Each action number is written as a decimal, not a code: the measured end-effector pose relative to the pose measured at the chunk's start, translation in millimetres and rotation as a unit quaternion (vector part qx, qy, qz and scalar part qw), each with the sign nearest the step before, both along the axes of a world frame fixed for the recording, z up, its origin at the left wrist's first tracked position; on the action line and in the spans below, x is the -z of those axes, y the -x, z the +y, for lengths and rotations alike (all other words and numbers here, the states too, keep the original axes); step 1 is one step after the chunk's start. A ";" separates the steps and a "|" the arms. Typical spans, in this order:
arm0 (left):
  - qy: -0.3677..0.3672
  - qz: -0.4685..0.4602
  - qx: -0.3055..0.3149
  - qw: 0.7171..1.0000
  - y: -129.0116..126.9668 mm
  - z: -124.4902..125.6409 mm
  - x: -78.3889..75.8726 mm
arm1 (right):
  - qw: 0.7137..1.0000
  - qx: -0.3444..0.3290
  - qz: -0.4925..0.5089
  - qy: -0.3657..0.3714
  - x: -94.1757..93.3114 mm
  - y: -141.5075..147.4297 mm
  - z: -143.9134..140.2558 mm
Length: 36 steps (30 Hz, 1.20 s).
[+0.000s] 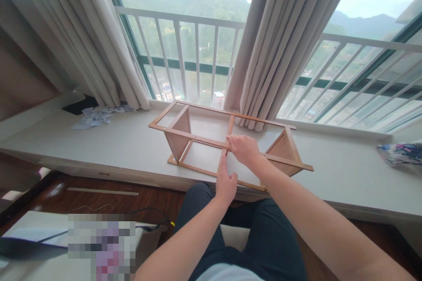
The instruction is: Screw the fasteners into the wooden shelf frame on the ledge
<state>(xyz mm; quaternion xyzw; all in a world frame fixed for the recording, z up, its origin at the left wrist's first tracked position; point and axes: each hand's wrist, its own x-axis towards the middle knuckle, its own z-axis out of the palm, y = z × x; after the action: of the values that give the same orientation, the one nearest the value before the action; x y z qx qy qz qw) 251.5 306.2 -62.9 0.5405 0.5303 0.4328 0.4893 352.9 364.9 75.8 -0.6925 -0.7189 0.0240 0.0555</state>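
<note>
Item: wooden frame (198,138), slat-built, lying on the white window ledge (346,171) before the curtains (280,44). Right hand (244,149) closed over the front top rail at the centre upright; left hand (226,182) just below, fingers apparently pinching that upright, though the contact is partly hidden. Risk: the light, seemingly half-assembled joints may rack or slip apart under uneven pressure; the frame could slide along the smooth ledge.

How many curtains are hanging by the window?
2 curtains. One curtain hangs at the left, above the crumpled paper. The other curtain hangs in the middle, behind the wooden frame on the window ledge. More may hang outside the picture.
</note>
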 end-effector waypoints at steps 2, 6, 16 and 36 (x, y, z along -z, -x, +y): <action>-0.004 0.001 0.021 1.000 -7.2 0.2 2.1 | 1.000 0.000 0.005 -0.010 0.6 -16.3 -0.9; -0.030 -0.004 0.094 0.995 -27.8 3.8 2.6 | 0.999 0.013 0.022 -0.047 -4.1 -44.6 -3.0; -0.013 -0.006 0.176 0.984 -19.1 8.0 6.3 | 0.991 -0.112 0.070 -0.024 -0.1 -36.8 -12.8; -0.039 -0.011 -0.144 0.989 90.2 29.5 5.7 | 0.983 -0.180 0.022 0.032 -8.2 67.0 29.2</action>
<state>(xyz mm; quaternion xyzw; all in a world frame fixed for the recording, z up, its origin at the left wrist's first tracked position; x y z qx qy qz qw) 161.3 335.7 -68.6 0.4724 0.5798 0.5248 0.4066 285.9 394.1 84.0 -0.5525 -0.8293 0.0716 0.0435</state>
